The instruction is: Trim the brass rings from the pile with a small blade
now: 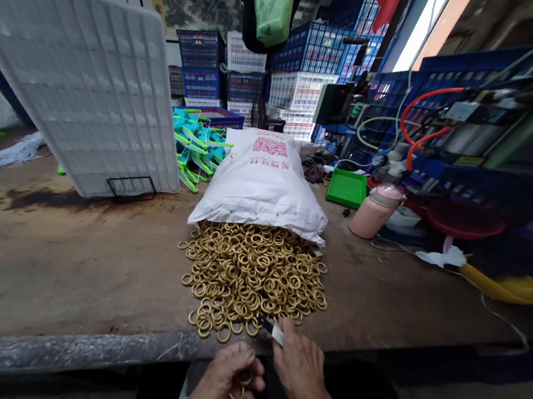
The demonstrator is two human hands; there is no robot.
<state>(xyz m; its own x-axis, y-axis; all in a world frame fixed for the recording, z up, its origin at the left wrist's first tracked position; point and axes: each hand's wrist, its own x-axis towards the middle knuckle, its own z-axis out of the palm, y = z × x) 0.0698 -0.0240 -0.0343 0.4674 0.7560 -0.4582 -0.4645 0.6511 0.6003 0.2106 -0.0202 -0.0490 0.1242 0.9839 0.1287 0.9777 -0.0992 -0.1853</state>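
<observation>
Gold-coloured rings (255, 272) spill in a heap from the mouth of a white woven sack (264, 179) onto the table. Below the table's front edge, my left hand (224, 385) has its fingers curled around a few such rings (237, 394). My right hand (298, 363) pinches a small tool (276, 331) with a dark narrow tip and a whitish part. That tip points left, over the near right edge of the heap. Most of the tool's grip is hidden inside my fingers, so its exact kind is unclear.
A white ribbed plastic panel (76, 88) stands tilted on the left of the wooden table (98, 267). Behind the sack are blue-green plastic pieces (199, 145). To the right stand a green tray (346, 188), a pink bottle (377, 210) and a yellow scoop-like piece (510, 287).
</observation>
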